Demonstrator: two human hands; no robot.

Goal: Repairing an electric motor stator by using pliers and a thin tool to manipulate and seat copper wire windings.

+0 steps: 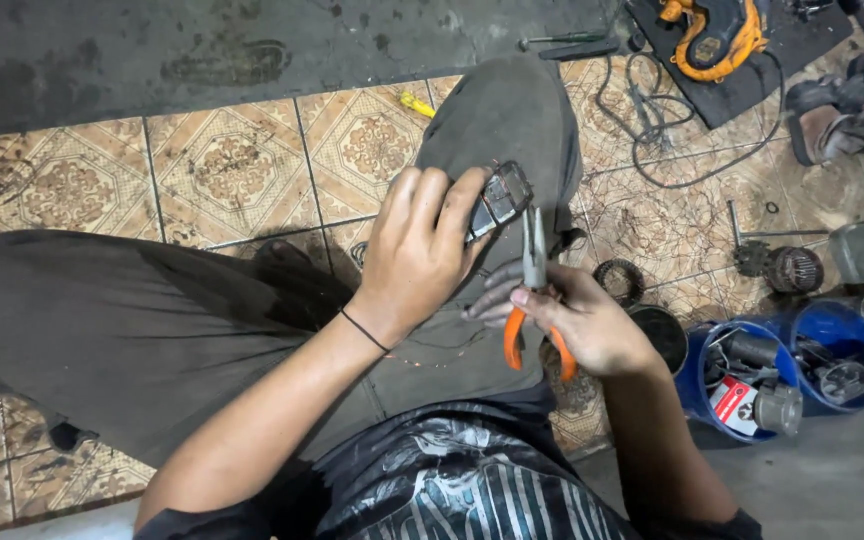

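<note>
Down over the person's lap, the left hand (420,250) is wrapped around a small dark metal part with wire windings (500,198), fingers curled over its top and the part jutting out to the right of the fingertips. It sits above the knee of the dark grey trousers (512,120), raised off the floor. The right hand (577,320) is clamped on a pair of orange-handled pliers (532,290); the handles lie in the palm and the grey nose points upward, its tip just below the wound part, so close that I cannot tell whether it touches. Thin copper wire (432,358) trails across the lap below the left wrist, which wears a thin black band (364,330).

On the patterned tiled floor (222,170) to the right, a round wound coil (616,280) lies near the right hand, and a motor armature with a shaft (780,268) lies further out. Two blue buckets (832,330) stand side by side at the right edge, filled with metal parts and tools. At the top, a yellow-and-black power tool (717,35) rests on a dark mat (752,85), its black cable (652,130) looping over the tiles. A small yellow object (416,104) lies on the floor beyond the knee.
</note>
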